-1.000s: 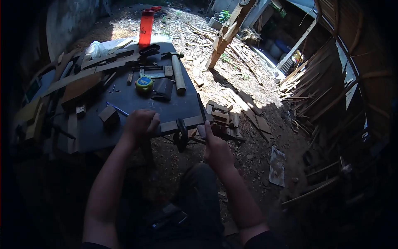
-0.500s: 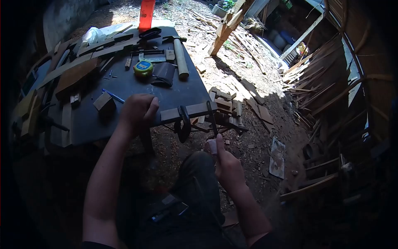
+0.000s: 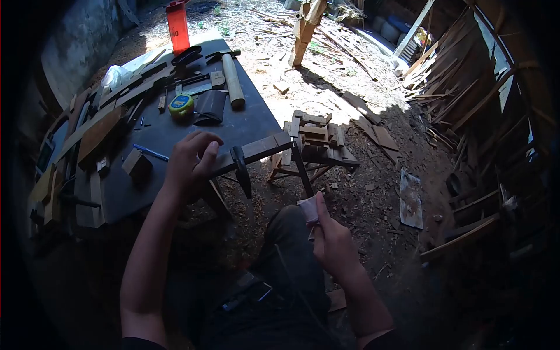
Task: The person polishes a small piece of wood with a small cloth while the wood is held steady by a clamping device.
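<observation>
We take the clamp [image 3: 240, 169] at the near edge of the dark worktable [image 3: 175, 140] as our landmark. Our left hand [image 3: 189, 160] rests just left of the clamp, fingers curled loosely over the table edge beside the wooden strip [image 3: 256, 149] that the clamp pins down; whether the fingers press on the strip itself we cannot tell. Our right hand [image 3: 332, 236] is well below and to the right of the clamp, closed around the pale handle of a thin saw [image 3: 303, 175], whose dark blade rises from the hand toward the right end of the strip. Whether the blade touches the wood is hard to see.

Up the table from the clamp lie a yellow tape measure [image 3: 181, 105], a dark folded piece [image 3: 211, 108] and a hammer with a wooden handle [image 3: 232, 81]; a red bottle [image 3: 178, 26] stands at the far end. Left of the clamp sit a small wood block [image 3: 137, 163] and a blue pencil [image 3: 150, 153]. Right of the clamp a low stand carries stacked wood offcuts [image 3: 315, 137]
</observation>
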A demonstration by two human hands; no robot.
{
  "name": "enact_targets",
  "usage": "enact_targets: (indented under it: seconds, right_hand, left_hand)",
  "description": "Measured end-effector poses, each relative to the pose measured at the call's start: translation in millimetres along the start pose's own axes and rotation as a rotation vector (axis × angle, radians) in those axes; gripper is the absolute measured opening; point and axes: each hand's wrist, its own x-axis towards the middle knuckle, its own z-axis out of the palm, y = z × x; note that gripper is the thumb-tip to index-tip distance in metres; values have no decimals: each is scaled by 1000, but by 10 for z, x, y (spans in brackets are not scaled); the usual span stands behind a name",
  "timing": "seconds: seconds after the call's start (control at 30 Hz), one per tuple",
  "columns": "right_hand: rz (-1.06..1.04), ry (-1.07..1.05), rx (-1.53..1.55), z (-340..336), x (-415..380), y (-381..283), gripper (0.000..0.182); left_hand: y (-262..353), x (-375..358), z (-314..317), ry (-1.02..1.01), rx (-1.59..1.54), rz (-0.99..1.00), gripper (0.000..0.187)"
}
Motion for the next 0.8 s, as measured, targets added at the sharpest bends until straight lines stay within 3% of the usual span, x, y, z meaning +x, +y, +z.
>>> enact_targets:
  seconds: [0.2,0.27,0.3,0.4,0.53,0.63,0.8]
  right_hand:
    - [-163,63,-91,125,518,1,70]
    - [-104,-9,-133,96,628,-122,68]
    - [-69,-48,-152,98,674,-164,67]
    - [-144,11,-157,193,927,-103,65]
    - [-110,-64,-205,180,946,-123,72]
    - [-34,-157,-242,-123,573,-276,67]
    - [-50,-170,-203,-242,909,-367,61]
  left_hand:
    - [493,223,510,-58,329,45,27]
    - [501,324,631,-136,381,9,33]
    - [540,405,649,-241,366,-104,38]
    - [417,407,758,-169,96,-212,41]
    - [397,333,779,-98,-4,-219,33]
    - [394,397,758,-116,16,-250,34]
    - [399,401,738,-156,19,-302,38]
